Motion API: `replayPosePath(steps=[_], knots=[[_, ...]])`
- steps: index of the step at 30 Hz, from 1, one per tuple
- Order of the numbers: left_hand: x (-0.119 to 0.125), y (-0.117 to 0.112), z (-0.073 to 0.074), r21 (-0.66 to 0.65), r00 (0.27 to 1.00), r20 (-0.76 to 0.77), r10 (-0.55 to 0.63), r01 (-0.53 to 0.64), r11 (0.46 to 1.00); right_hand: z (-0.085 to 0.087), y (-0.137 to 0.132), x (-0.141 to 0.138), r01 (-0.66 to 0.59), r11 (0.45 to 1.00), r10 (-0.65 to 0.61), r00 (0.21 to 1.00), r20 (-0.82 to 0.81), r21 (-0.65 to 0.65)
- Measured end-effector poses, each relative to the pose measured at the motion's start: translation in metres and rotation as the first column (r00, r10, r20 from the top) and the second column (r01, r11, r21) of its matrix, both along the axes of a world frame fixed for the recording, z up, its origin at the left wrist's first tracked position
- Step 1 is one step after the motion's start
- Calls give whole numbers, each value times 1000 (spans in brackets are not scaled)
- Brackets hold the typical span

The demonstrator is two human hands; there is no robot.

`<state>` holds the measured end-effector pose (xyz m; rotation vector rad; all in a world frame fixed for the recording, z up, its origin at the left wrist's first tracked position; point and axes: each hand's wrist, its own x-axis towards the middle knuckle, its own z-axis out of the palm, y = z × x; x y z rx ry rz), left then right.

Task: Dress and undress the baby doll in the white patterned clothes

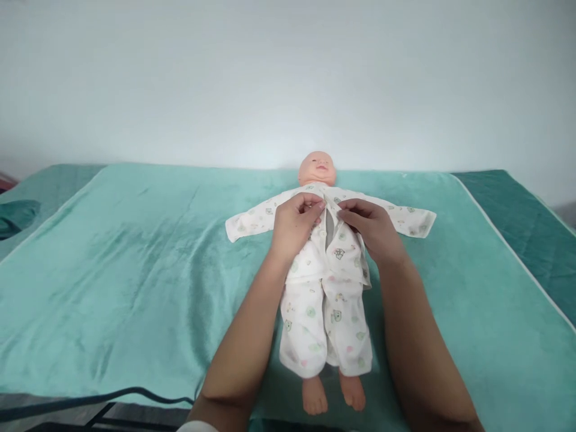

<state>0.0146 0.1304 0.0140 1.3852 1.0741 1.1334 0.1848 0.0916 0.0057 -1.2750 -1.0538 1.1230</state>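
Note:
A baby doll [317, 168] lies face up, its head at the far side and its bare feet toward me. It wears a white printed shirt [306, 264] and matching trousers [303, 327], with both sleeves stretched out sideways. The shirt's front gapes at the chest. My left hand [297, 219] pinches the left edge of that opening, thumb against fingers. On the other side, my right hand [366, 223] grips the right edge of the shirt front. My fingers partly hide the upper placket.
A turquoise cloth [135, 264] covers the bed under the doll, over a darker green quilted cover [517, 222] at the sides. A white wall [270, 78] rises behind. A dark cable [135, 391] crosses the lower left edge.

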Motion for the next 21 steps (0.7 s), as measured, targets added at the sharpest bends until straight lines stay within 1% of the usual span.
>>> replayPosePath(steps=[3, 6, 9, 12, 15, 17, 21], knots=[[-1, 1, -2, -20, 1000, 6, 4, -4, 1000, 1, 0, -5, 1, 1000, -1, 999, -41, 4], [-2, 2, -4, -62, 998, 65, -12, 16, 998, 0, 0, -11, 27, 1000, -27, 997, -78, 9], [-4, 3, -6, -79, 990, 141, -28, 40, 996, -1, 0, -17, 90, 995, -86, 994, -68, 46], [-5, 4, -6, -74, 985, 168, -25, 38, 997, 2, -2, -21, 83, 994, -81, 996, -44, 70], [-5, 4, -6, -78, 984, 176, -16, 30, 997, 10, -6, -20, 43, 997, -46, 998, 40, 70], [-6, 5, -6, -75, 983, 184, -18, 32, 997, 16, -9, -18, 31, 999, -36, 992, 120, 43], [-6, 5, -9, -53, 979, 202, -20, 32, 998, 21, -10, -18, 63, 998, -57, 965, 257, -13]])
